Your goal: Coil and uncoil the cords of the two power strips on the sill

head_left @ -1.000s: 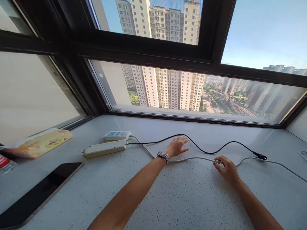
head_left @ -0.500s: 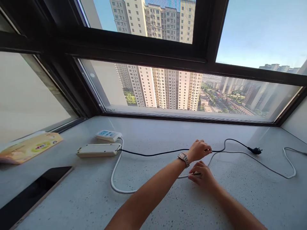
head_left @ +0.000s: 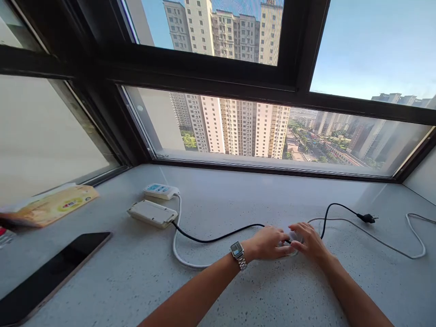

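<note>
My left hand (head_left: 270, 243), with a wristwatch (head_left: 237, 249), is closed on the black cable (head_left: 221, 235), part of which shows between its fingertips. Close beside it on the right, my right hand (head_left: 310, 243) curls its fingers around the white cable (head_left: 190, 263). A pale, see-through shape shows between the hands; I cannot make out what it is. From under my right hand the black cable runs on to a black plug (head_left: 367, 218). At its other end, the black cable enters a white power strip (head_left: 153, 213), whose plain side faces up.
A second white power strip (head_left: 161, 191), blue on top, lies behind the first. At left are a tablet-like dark device (head_left: 56, 277) and a yellow tissue pack (head_left: 57, 206). Dark window frames (head_left: 272, 169) border the speckled white sill (head_left: 259, 299).
My left hand has lowered the black cable to meet my right hand, which moved slightly right and up. The nearer power strip has turned and shifted, with its broad side now up.
</note>
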The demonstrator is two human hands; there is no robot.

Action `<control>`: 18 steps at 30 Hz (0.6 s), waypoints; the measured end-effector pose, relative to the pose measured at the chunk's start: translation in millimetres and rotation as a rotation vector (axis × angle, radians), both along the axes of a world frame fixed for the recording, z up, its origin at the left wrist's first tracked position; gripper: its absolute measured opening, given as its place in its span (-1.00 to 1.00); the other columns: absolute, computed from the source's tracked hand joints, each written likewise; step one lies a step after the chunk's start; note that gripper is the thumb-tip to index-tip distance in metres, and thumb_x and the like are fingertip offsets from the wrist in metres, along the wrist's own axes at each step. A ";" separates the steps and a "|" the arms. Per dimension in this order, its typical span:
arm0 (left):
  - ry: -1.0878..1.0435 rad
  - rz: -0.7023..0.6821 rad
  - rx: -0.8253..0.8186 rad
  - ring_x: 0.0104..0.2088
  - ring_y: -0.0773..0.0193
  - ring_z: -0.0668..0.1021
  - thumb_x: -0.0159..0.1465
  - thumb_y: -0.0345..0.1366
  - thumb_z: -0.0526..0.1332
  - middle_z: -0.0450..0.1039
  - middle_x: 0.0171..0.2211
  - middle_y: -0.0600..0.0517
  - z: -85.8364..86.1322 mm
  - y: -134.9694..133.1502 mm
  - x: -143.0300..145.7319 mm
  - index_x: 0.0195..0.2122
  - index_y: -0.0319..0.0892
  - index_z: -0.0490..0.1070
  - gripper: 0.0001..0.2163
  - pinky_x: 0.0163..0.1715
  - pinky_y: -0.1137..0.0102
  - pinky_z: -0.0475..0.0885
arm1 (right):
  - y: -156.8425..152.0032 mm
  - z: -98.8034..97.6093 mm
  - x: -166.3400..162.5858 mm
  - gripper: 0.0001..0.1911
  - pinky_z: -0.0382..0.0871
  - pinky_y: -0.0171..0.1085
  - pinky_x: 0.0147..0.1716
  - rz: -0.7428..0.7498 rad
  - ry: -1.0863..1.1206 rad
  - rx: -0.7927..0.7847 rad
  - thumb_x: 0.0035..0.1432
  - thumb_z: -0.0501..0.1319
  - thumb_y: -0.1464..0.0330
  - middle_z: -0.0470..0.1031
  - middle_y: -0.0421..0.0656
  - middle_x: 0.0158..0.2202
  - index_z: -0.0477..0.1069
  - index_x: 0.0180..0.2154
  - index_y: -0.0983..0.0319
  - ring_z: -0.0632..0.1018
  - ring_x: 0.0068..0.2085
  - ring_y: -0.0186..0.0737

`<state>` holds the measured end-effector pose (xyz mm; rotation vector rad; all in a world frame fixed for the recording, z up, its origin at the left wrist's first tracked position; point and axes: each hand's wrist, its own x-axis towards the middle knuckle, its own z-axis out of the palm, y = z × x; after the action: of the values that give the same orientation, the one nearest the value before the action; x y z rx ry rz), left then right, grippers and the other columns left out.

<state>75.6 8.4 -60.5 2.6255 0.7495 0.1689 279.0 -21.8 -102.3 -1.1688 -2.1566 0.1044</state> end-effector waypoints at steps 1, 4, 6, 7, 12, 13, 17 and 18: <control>0.042 -0.013 -0.039 -0.27 0.16 0.55 0.31 0.03 0.07 0.54 -0.24 -0.06 3.7 -4.5 -4.9 -0.04 -0.13 0.47 -0.59 -0.33 0.39 0.34 | 2.4 -3.4 2.8 -0.27 0.34 -0.19 -0.27 -0.005 -0.028 -0.078 0.16 -0.15 -0.23 0.54 -0.05 -0.31 0.46 -0.17 0.19 0.52 -0.28 -0.12; 0.172 -0.009 -0.097 -0.34 0.15 0.55 0.17 0.16 0.17 0.55 -0.27 -0.06 9.0 -19.1 -10.3 -0.07 -0.15 0.46 -0.49 -0.47 0.41 0.30 | 4.9 -9.3 6.1 -0.24 0.28 -0.20 -0.29 -0.052 -0.085 -0.200 0.14 -0.20 -0.26 0.49 -0.12 -0.48 0.45 -0.39 0.19 0.48 -0.40 -0.17; 0.233 0.041 -0.012 -0.36 0.10 0.55 0.12 0.13 0.24 0.55 -0.31 -0.09 5.4 -28.4 -8.8 -0.13 -0.19 0.47 -0.51 -0.49 0.39 0.30 | 4.6 -10.2 6.1 -0.24 0.25 -0.21 -0.29 -0.089 -0.114 -0.227 0.18 -0.24 -0.24 0.45 -0.14 -0.54 0.41 -0.49 0.19 0.46 -0.45 -0.20; 0.249 0.071 0.043 -0.36 0.08 0.55 0.14 0.07 0.25 0.55 -0.33 -0.10 2.1 -31.7 -7.9 -0.17 -0.19 0.48 -0.58 -0.48 0.38 0.31 | 4.3 -10.2 6.3 -0.24 0.23 -0.22 -0.30 -0.114 -0.127 -0.233 0.19 -0.26 -0.22 0.44 -0.14 -0.55 0.38 -0.51 0.19 0.45 -0.46 -0.22; 0.148 0.314 0.067 -0.52 0.22 0.49 0.31 -0.02 0.08 0.47 -0.53 -0.03 -7.6 -15.5 -16.0 -0.42 -0.16 0.46 -0.65 -0.55 0.44 0.19 | 1.7 -9.1 14.6 -0.25 0.10 -0.29 -0.46 -0.233 -0.150 -0.284 0.20 -0.25 -0.22 0.45 -0.14 -0.55 0.34 -0.56 0.20 0.41 -0.51 -0.25; 0.095 0.380 0.051 -0.55 0.24 0.45 0.32 0.02 0.04 0.43 -0.56 -0.01 -6.3 -5.4 -20.5 -0.47 -0.17 0.44 -0.59 -0.57 0.45 0.15 | 0.9 -8.6 17.5 -0.24 0.07 -0.30 -0.49 -0.241 -0.152 -0.294 0.19 -0.25 -0.22 0.45 -0.14 -0.55 0.33 -0.57 0.20 0.41 -0.52 -0.26; -0.024 0.519 0.042 -0.59 0.28 0.35 0.28 0.21 -0.11 0.33 -0.63 0.01 1.5 38.8 -40.5 -0.56 -0.17 0.34 -0.42 -0.59 0.43 0.05 | -1.9 -7.7 33.6 -0.30 0.01 -0.32 -0.55 -0.273 -0.188 -0.274 0.15 -0.13 -0.23 0.42 -0.17 -0.59 0.30 -0.58 0.20 0.37 -0.55 -0.28; -0.027 0.525 0.043 -0.60 0.29 0.33 0.27 0.24 -0.13 0.31 -0.64 0.01 2.2 47.6 -44.9 -0.57 -0.17 0.32 -0.40 -0.60 0.42 0.04 | -2.2 -8.2 39.8 -0.32 0.02 -0.32 -0.55 -0.294 -0.193 -0.267 0.14 -0.09 -0.23 0.41 -0.18 -0.60 0.29 -0.59 0.20 0.37 -0.56 -0.28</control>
<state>30.7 56.0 -58.3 2.4005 1.4233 0.3674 318.8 -23.9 -110.4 -1.6989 -2.1539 0.1586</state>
